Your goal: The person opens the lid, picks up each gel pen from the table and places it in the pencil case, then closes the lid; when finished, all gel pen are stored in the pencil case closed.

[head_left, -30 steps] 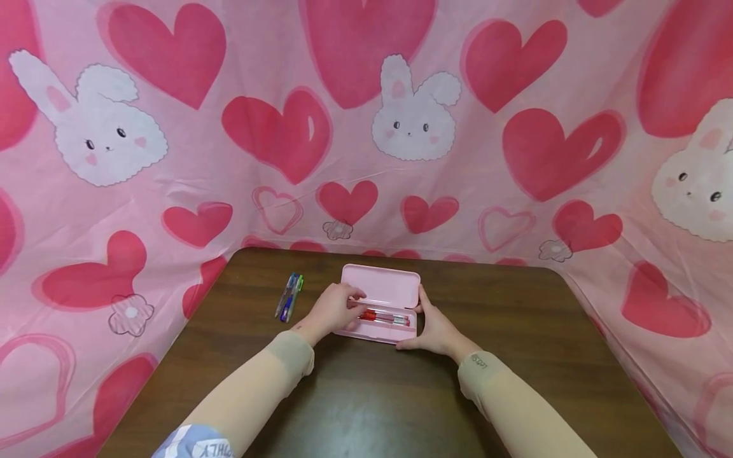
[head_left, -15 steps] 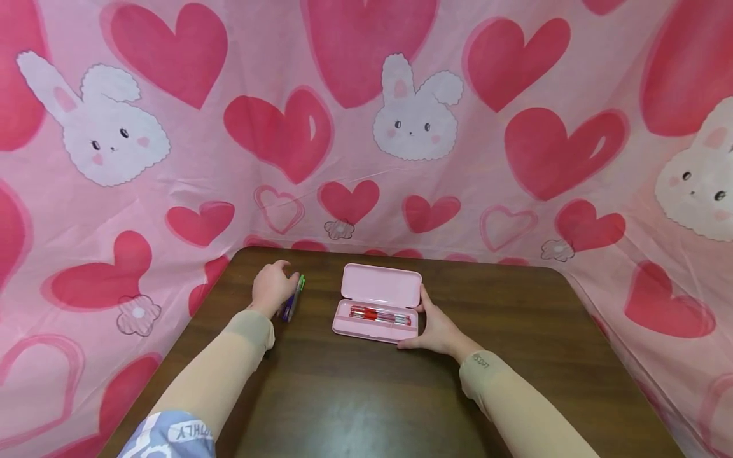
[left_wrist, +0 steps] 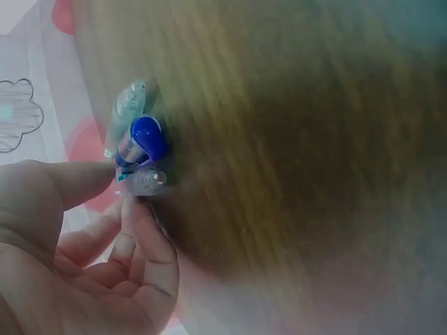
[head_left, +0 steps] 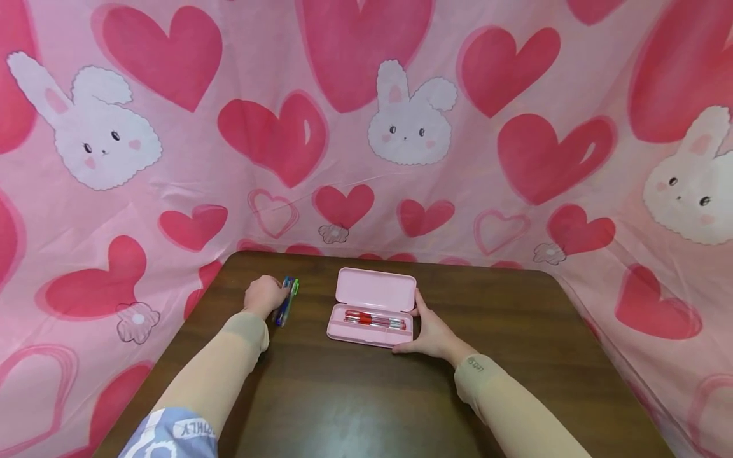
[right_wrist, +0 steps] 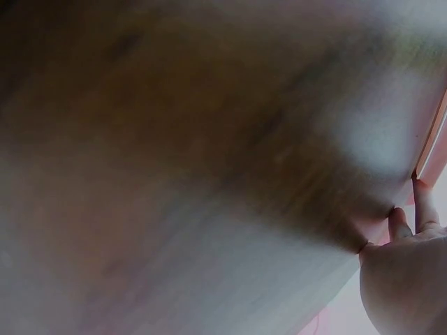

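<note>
At the left side of the table lie several clear-barrelled pens [head_left: 282, 313], one with a blue cap [left_wrist: 145, 134] and one with a green clip [head_left: 294, 287]. My left hand [head_left: 265, 296] pinches at this bunch with the thumb on one side and a finger on the other. In the middle, an open pink pencil case [head_left: 375, 290] has its lid tipped back. Red pens [head_left: 366, 319] lie in its tray. My right hand [head_left: 432, 334] holds the case's right end, thumb at the front corner and fingers behind; the right wrist view catches just the case's edge [right_wrist: 431, 143].
The dark brown wooden table [head_left: 355, 394] runs back to a pink cloth [head_left: 355, 152] printed with hearts and rabbits, which also hangs along both sides. Table surface lies between the pens and the pencil case.
My left hand has left the pencil case tray, moved left to the pens and closed its fingertips on them. The right hand has stayed on the case.
</note>
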The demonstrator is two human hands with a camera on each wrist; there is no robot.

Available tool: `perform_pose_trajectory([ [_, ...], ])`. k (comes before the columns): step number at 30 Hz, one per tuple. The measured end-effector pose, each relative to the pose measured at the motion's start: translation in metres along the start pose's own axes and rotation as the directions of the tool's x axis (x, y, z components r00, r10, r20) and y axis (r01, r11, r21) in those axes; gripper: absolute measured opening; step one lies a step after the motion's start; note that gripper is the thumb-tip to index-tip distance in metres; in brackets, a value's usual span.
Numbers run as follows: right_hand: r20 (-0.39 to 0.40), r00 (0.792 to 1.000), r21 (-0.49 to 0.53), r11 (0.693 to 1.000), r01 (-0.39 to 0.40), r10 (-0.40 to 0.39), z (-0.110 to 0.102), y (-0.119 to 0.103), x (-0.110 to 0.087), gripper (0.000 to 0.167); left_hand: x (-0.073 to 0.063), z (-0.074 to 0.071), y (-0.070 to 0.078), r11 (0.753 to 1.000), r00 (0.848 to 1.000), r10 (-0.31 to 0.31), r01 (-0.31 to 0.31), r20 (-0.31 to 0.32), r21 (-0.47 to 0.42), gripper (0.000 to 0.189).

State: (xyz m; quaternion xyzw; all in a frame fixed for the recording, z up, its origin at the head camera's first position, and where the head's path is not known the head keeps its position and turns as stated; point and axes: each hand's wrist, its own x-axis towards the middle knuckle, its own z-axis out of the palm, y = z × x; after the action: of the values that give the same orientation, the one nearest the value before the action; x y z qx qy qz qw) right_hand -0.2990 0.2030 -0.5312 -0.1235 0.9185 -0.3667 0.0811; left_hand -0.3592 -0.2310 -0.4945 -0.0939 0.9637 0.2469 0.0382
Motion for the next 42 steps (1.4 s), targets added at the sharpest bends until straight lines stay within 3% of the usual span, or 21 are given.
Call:
perform_pose_trajectory([
  [6, -0.005, 1.0, 0.006, 1.0, -0.003, 0.003, 0.002, -0.001, -0.001, 0.161, 0.002, 0.001, 0.0, 0.999, 0.999, -0.041, 0.041, -0.002, -0.019, 0.032],
  [11, 0.003, 1.0, 0.0, 1.0, -0.004, 0.004, 0.0, -0.003, 0.0, 0.161, 0.003, 0.002, -0.006, 0.993, 0.995, -0.046, 0.035, -0.087, -0.115, 0.031],
  [16, 0.0, 1.0, 0.001, 1.0, 0.002, -0.002, -0.002, -0.003, 0.0, 0.161, -0.003, 0.0, 0.006, 0.976, 0.976, 0.082, -0.119, -0.201, -0.18, 0.027],
  [19, 0.003, 1.0, 0.0, 1.0, 0.002, -0.002, -0.002, -0.002, 0.001, 0.161, -0.012, 0.002, 0.029, 0.947, 0.951, 0.202, -0.251, -0.233, -0.202, 0.021],
  [21, 0.0, 1.0, 0.002, 1.0, 0.009, -0.009, -0.003, -0.002, 0.002, 0.161, -0.018, 0.006, 0.046, 0.917, 0.927, 0.286, -0.339, -0.245, -0.211, 0.017],
  [25, 0.005, 1.0, 0.007, 1.0, 0.01, -0.01, -0.002, -0.002, 0.001, 0.161, -0.031, 0.019, 0.084, 0.873, 0.884, 0.42, -0.455, -0.204, -0.176, 0.014],
  [29, 0.012, 1.0, 0.013, 1.0, 0.0, 0.0, -0.002, -0.002, 0.0, 0.16, -0.043, 0.036, 0.117, 0.837, 0.848, 0.521, -0.529, -0.096, -0.139, 0.015],
  [37, 0.004, 1.0, 0.008, 1.0, 0.014, -0.014, -0.003, -0.002, 0.0, 0.161, -0.056, 0.074, 0.15, 0.756, 0.753, 0.654, -0.651, 0.075, -0.065, 0.013],
  [40, 0.004, 1.0, 0.002, 1.0, 0.015, -0.015, -0.002, -0.001, 0.0, 0.161, -0.059, 0.086, 0.154, 0.748, 0.741, 0.66, -0.663, 0.122, -0.02, 0.014],
  [42, 0.006, 1.0, -0.003, 1.0, 0.015, -0.015, -0.002, 0.0, 0.0, 0.161, -0.06, 0.093, 0.156, 0.753, 0.745, 0.651, -0.658, 0.144, 0.0, 0.015],
])
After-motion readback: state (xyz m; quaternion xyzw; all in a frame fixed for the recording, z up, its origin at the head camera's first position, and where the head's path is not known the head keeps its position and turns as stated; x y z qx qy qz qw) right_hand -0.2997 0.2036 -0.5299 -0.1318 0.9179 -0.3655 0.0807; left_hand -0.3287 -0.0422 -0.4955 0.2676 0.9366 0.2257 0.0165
